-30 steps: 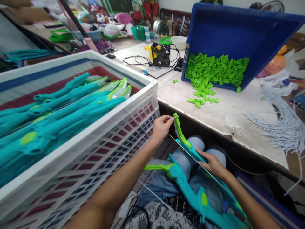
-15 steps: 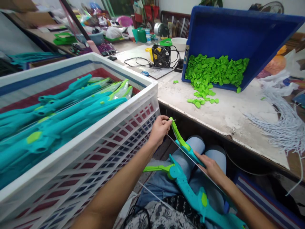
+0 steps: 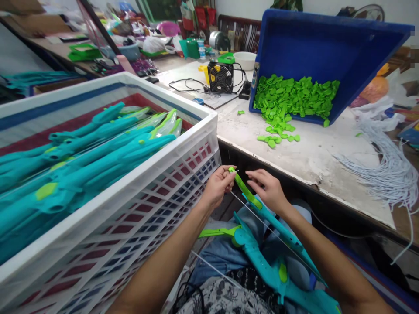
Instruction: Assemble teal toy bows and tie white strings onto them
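Pinched the lime-green curved plastic tip (image 3: 241,187) in the left hand (image 3: 218,186), thumb and fingers together on its end, probably to steady the thin white cord (image 3: 253,213) there. Held the right hand (image 3: 269,192) just beside, thumb and fingertips apart, seemingly around nothing, perhaps for room near the cord's short end. Lay aslant below the near edge of the pale, scuffed desk (image 3: 304,152), over the blue denim lap (image 3: 209,255), near the right corner of the white slatted plastic crate (image 3: 207,117). Looked smooth and slim, green meeting a long turquoise plastic limb (image 3: 279,226) at a rounded joint.
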The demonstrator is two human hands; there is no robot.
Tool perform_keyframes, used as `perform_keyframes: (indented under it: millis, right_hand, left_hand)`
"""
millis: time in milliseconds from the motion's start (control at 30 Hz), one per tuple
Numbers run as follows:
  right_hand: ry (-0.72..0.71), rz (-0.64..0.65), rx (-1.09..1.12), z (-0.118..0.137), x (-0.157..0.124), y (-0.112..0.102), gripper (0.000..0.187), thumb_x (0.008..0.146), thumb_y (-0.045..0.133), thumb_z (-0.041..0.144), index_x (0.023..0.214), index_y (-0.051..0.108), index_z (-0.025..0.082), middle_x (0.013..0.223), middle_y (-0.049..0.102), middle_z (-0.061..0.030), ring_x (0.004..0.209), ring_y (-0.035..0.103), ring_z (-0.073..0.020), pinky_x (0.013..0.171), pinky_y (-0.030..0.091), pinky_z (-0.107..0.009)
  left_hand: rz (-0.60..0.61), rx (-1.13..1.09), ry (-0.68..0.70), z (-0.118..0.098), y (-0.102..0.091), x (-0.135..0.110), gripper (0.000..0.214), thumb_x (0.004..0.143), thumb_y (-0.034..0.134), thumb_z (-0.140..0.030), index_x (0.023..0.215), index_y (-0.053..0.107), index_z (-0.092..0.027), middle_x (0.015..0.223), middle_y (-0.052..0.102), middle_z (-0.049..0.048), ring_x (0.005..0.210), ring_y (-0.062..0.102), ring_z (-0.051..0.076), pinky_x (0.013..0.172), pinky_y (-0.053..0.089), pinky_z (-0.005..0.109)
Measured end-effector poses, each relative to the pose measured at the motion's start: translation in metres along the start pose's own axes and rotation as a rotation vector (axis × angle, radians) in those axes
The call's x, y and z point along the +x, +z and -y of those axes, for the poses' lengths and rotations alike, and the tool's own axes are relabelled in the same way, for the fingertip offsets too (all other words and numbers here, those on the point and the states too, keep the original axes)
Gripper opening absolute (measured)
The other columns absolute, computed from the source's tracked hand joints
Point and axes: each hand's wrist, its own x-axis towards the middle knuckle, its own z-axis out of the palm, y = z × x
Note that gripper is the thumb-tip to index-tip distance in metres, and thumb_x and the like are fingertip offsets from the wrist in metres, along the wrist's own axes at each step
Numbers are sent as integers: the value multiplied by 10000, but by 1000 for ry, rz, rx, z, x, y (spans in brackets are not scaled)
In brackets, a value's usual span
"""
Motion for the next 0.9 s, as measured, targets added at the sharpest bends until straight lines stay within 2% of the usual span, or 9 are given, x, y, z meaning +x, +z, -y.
perform_keyframes:
  millis: [133,267,433,500,567,667,733,800,900]
  right_hand:
    - [-20,-1,201,4,42,22,158,883,569,280,910,694,188,835,664,-32,741,604,-141,667,483,-250]
    - [-4,-15,242,6,44,28,149,856,574,269,757,643,181,752,640,-9,650,553,-121,604,444,-234]
    - [-37,-39,75,3,49,25,148,857,527,235,729,589,192,734,594,-15,699,542,-142,679,441,-260]
    - [4,-144,-19,-12,64,16,147,847,514,222,712,567,195,735,589,-23,723,543,-158,711,443,-280]
    - [92,-311,-103,-30,84,0,142,828,514,217,690,543,200,734,583,-27,740,540,-173,739,447,-304]
    - [222,-588,-104,-38,105,-23,120,813,521,224,695,520,203,730,567,-18,750,535,-177,770,456,-330]
    - [214,-651,6,-21,100,-25,108,838,515,243,738,529,202,753,569,-14,770,548,-172,766,469,-323]
    - [118,-554,125,7,81,-12,114,870,511,263,778,547,208,816,586,-26,849,572,-174,791,482,-317]
    - [0,-393,204,39,40,22,118,879,525,250,779,578,214,926,584,-52,983,570,-189,896,473,-344]
  left_hand:
    - [-9,-11,-13,-2,-1,0,454,592,848,-422,868,605,-155,499,411,-84,416,337,43,390,210,153]
    - [7,-13,-59,-4,-3,-1,472,594,842,-443,886,593,-168,494,424,-83,404,328,44,385,208,149]
    - [-44,156,-142,-5,-8,3,416,628,784,-516,792,584,-190,470,445,-58,400,372,91,380,290,189]
    - [-115,321,-19,-3,-10,5,310,636,788,-424,727,624,-178,584,543,-2,527,493,126,469,391,214]
    - [-155,438,184,-2,-8,4,158,679,751,-304,706,659,-179,747,612,37,707,559,151,605,439,221]
    - [-73,482,339,-1,1,2,38,731,674,-187,744,701,-212,800,628,33,794,555,163,735,431,235]
    - [2,467,290,-4,9,3,73,712,677,-166,730,727,-216,760,624,35,773,545,171,751,424,247]
    - [18,345,140,-9,13,7,44,689,702,-217,705,736,-196,765,639,53,787,555,183,745,431,259]
    - [-41,50,-111,-21,13,16,205,631,752,-330,721,724,-148,779,663,72,779,581,185,703,445,268]
